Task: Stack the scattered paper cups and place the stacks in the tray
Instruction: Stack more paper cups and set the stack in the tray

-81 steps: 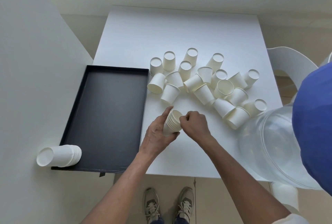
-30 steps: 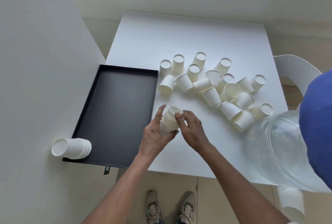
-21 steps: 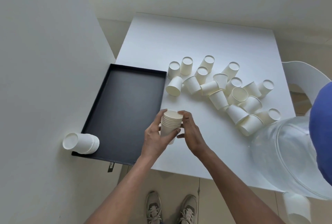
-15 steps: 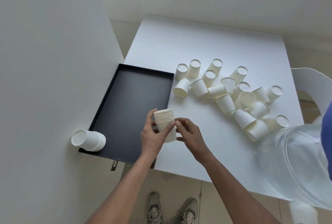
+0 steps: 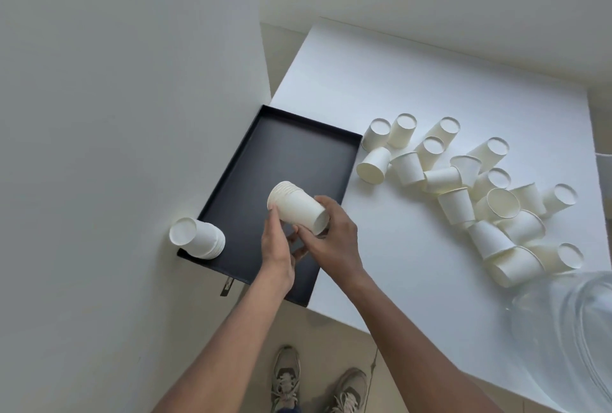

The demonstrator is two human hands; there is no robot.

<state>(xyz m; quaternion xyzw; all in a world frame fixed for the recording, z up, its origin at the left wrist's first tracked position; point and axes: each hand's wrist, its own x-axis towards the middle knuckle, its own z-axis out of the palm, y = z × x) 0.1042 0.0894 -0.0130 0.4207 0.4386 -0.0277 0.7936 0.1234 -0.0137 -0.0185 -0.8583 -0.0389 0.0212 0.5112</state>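
- Half a second ago the stack of nested white paper cups [image 5: 297, 206] stood upright at the flat black rectangular tray's [image 5: 351, 160] right rim; now it is tipped on its side above the tray's floor.
- Its long axis runs left-right, rims toward the white wall, base toward the white table [image 5: 414, 88].
- The left hand [image 5: 277, 247] and the right hand [image 5: 334, 236] both curl their fingers closed around it.
- A second white cup stack [image 5: 198, 237] lies in the tray's near-left corner; loose white paper cups [image 5: 463, 187] lie right of the tray.

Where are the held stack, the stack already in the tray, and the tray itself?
held stack [image 5: 298, 208], head view, on the side wall of the outer cup.
tray stack [image 5: 202, 238], head view, on its side wall near the rims.
tray [image 5: 288, 154], head view, on its bare dark floor.
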